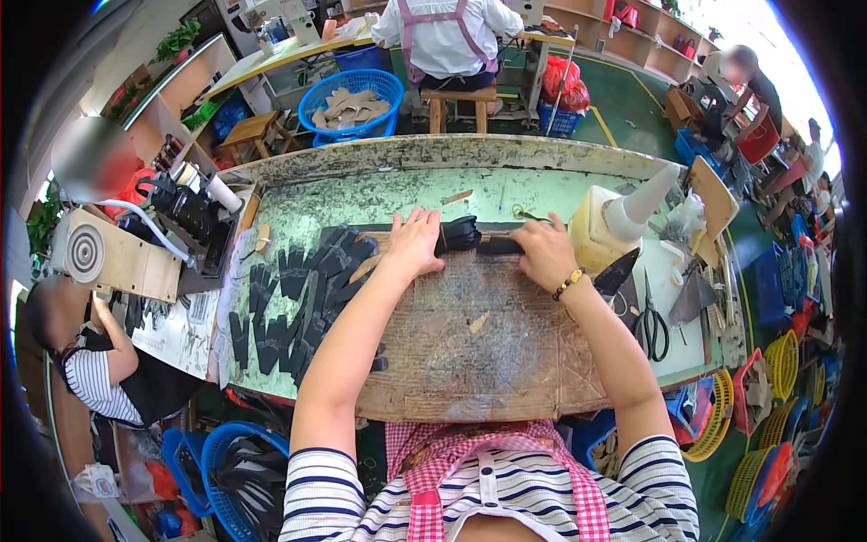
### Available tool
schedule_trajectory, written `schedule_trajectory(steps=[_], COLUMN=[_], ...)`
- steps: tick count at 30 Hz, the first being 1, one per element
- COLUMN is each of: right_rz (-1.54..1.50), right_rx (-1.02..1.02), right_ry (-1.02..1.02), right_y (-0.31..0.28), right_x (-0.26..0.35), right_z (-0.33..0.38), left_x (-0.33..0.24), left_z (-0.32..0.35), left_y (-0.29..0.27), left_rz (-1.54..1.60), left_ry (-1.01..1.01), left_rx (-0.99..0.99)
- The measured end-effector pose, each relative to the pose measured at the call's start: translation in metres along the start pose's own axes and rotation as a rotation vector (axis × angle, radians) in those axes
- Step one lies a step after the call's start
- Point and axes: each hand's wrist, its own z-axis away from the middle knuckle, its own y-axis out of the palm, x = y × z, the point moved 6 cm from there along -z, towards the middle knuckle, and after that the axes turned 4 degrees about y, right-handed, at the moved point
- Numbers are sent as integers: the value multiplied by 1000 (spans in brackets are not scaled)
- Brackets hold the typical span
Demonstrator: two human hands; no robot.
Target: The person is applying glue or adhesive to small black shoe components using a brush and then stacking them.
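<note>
My left hand [415,244] lies with fingers stretched out at the far edge of a worn brown board [506,334], right beside a bundle of black strips [459,233]. To the right of that bundle, my right hand [545,255] has its thumb and fingers closed at the end of a flat black strip [498,246]. Many loose black pieces [307,289] are spread and overlapped left of the board, some reaching under my left forearm. A small tan scrap [479,322] rests on the board.
A yellowish bottle with a white cone nozzle [607,226] stands right of my right hand. Black scissors [650,330] lie nearer me. A raised rim [379,161] bounds the bench's far side. A co-worker [90,361] sits at left beside a machine [117,253]; another person sits beyond the bench.
</note>
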Motion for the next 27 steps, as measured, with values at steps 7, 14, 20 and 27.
schedule_trajectory(steps=[7, 14, 20, 27], right_rz=[-675, -1216, -1590, -1521], right_rx=[-331, -80, 300, 216], right_ry=[78, 163, 338, 414], right_y=[-38, -9, 8, 33], right_x=[32, 52, 56, 45], right_z=[-1, -7, -11, -19], left_x=[-4, -36, -37, -8], left_z=[10, 35, 49, 162], left_y=[-6, 5, 22, -45], left_rz=[886, 1538, 1175, 914], left_ry=[-160, -116, -127, -150], left_rx=[91, -142, -429, -386])
